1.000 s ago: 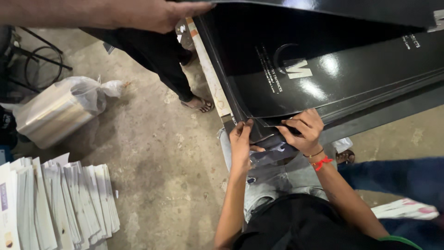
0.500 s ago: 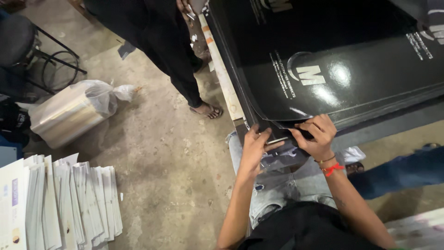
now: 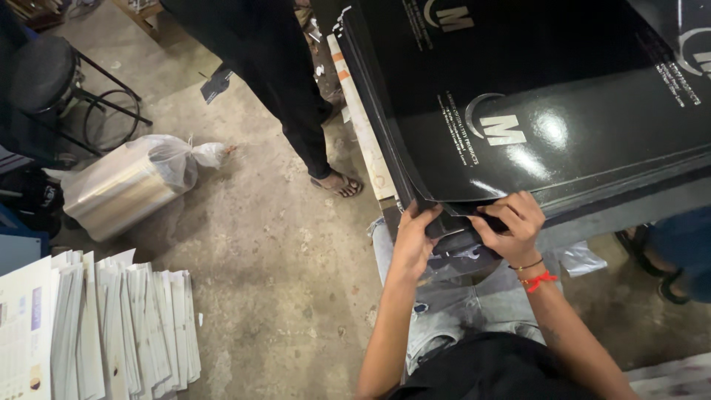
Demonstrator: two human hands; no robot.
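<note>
Your 2 hands pinch the near corner of the black sheets [image 3: 533,96]: left hand [image 3: 415,241] grips the edge, right hand [image 3: 511,222] pinches the top sheet. The stack runs up and right, away from you, over the floor [image 3: 244,252].

Overhead light strikes the glossy black sheets [image 3: 533,96], leaving a bright glare patch right of the pale printed mark. The concrete floor [image 3: 281,252] is evenly lit and mostly sharp. Soft shadows darken the stool [image 3: 44,70] corner, and straight lines bend near the frame edges.
</note>
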